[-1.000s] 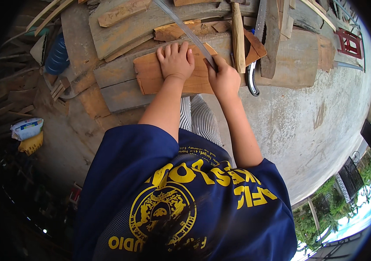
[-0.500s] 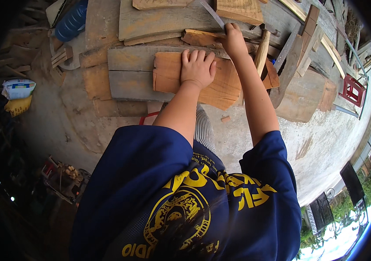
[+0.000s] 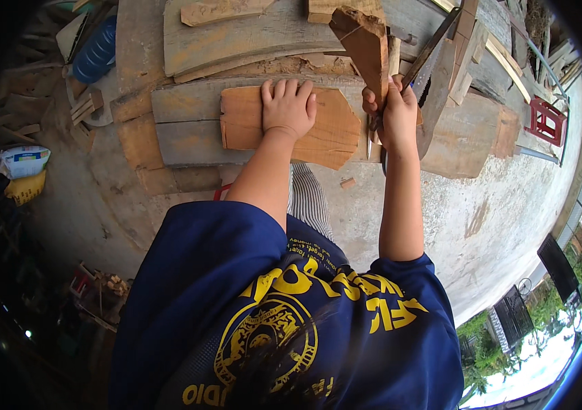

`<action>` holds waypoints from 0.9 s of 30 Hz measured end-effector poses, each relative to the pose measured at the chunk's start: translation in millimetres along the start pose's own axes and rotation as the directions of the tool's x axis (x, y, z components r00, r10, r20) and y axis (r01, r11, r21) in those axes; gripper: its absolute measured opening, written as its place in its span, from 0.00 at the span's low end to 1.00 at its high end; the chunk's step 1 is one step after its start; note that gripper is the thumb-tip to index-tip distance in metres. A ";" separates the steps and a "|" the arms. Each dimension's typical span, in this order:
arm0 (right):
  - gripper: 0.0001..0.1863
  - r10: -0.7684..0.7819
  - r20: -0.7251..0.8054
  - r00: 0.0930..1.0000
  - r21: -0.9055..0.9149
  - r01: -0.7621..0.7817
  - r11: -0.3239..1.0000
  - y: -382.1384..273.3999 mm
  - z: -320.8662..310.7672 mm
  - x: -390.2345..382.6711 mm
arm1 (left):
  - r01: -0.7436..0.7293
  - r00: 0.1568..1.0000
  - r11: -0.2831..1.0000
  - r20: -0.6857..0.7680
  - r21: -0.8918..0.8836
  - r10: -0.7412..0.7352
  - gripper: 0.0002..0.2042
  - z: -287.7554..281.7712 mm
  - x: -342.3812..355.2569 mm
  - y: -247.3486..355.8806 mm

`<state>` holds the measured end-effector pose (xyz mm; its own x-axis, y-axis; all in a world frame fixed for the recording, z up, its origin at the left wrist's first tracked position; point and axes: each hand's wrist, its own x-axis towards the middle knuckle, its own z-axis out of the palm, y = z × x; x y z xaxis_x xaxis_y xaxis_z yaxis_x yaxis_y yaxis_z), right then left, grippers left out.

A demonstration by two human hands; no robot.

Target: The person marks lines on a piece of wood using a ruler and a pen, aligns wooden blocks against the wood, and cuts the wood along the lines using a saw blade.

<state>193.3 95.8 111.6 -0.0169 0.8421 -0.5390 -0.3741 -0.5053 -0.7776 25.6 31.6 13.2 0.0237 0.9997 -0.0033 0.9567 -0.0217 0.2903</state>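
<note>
My left hand (image 3: 288, 108) lies flat on a reddish-brown wooden board (image 3: 335, 126), its fingers stretched out over the far edge. The board has a cracked left end and an angled right end. It rests on a grey weathered plank (image 3: 188, 109). To the right, my right hand (image 3: 396, 113) is closed round the lower end of a rough brown wood offcut (image 3: 363, 44), which stands tilted up. A narrow pointed strip (image 3: 370, 147) shows below the fingers; whether I grip it too is hidden. Beside this hand is a toothed saw blade (image 3: 427, 80).
A hammer (image 3: 402, 34) lies beyond the right hand. Long planks (image 3: 257, 41) and loose wood pieces (image 3: 226, 10) cover the far side. A red plastic stool (image 3: 546, 123) is at right; a blue water bottle (image 3: 95, 51) and a bag (image 3: 24, 164) are at left.
My right hand has come back nearer and now grips the rough offcut, raised from beyond the board. The metal strip no longer sticks out past its fingers on the far side. My left hand stays on the board.
</note>
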 end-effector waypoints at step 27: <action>0.18 0.098 -0.414 0.905 -0.244 -0.215 0.946 121.2 -83.6 -121.5 | -0.068 0.995 0.987 -0.063 0.149 0.078 0.14 8.3 3.1 -0.3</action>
<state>227.6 -83.6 55.8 0.3319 0.6341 -0.6984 -0.1239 -0.7046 -0.6987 27.8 34.6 5.2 0.0801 0.9936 0.0792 0.9854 -0.0909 0.1440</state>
